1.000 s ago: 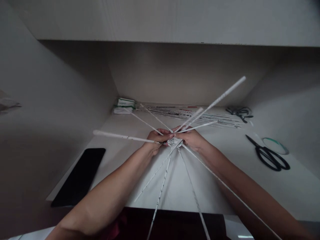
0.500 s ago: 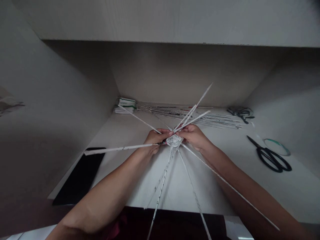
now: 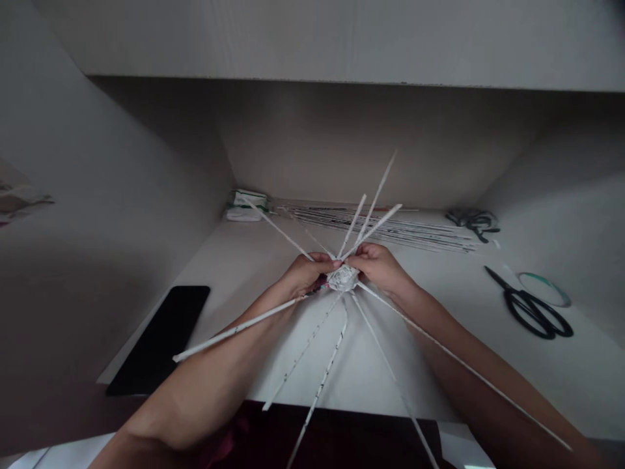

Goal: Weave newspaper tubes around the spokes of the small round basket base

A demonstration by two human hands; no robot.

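Note:
A small round woven paper base (image 3: 343, 278) is held up between my hands over the white surface. Thin rolled-paper sticks (image 3: 328, 352) fan out from it in all directions, several toward me and several away. My left hand (image 3: 311, 272) pinches the base's left edge, thumb on top near the far rim. On the opposite side my right hand (image 3: 375, 264) grips the far right edge, its thumb and fingers closed where sticks leave the weave. Both thumbs almost meet at the far rim. The fingers underneath are partly hidden.
More rolled-paper sticks (image 3: 390, 229) lie in a bundle along the back wall. A white and green packet (image 3: 247, 204) sits at back left, a black flat object (image 3: 159, 340) at left. Black scissors (image 3: 532, 309), a tape roll (image 3: 544, 288) and a dark tangled item (image 3: 473, 221) are at right.
The woven base has turned and tilted slightly in my hands. The left stick's end has swung toward me, the near sticks have spread, and the far sticks have shifted left.

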